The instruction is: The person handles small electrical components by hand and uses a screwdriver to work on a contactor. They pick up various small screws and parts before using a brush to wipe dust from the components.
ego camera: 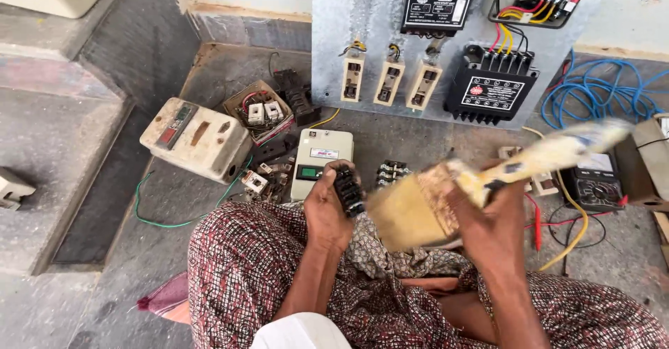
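On the floor at the left lies a cream switch box (195, 140), oblong, with a red and a green patch on its top face; a green wire (150, 213) loops beside it. Next comes an open box of terminals (258, 111), then a pale meter case (319, 161) with a small white label and a green window. Behind these leans a grey metal panel (376, 14) carrying three cream fuse holders (387, 82), a black unit with a white-edged label (437, 4) and a black contactor (490, 88) with a rectangular label bearing a red mark.

Over the patterned lap, the left hand (326, 213) is clenched around a small black component (348, 192), its long axis running from upper left to lower right. The right hand (491, 223) grips a wide paintbrush (446, 199), blurred; its yellow handle points to the upper right, the bristles lower left, just beside the component. Blue cable (599, 91) coils at the far right.
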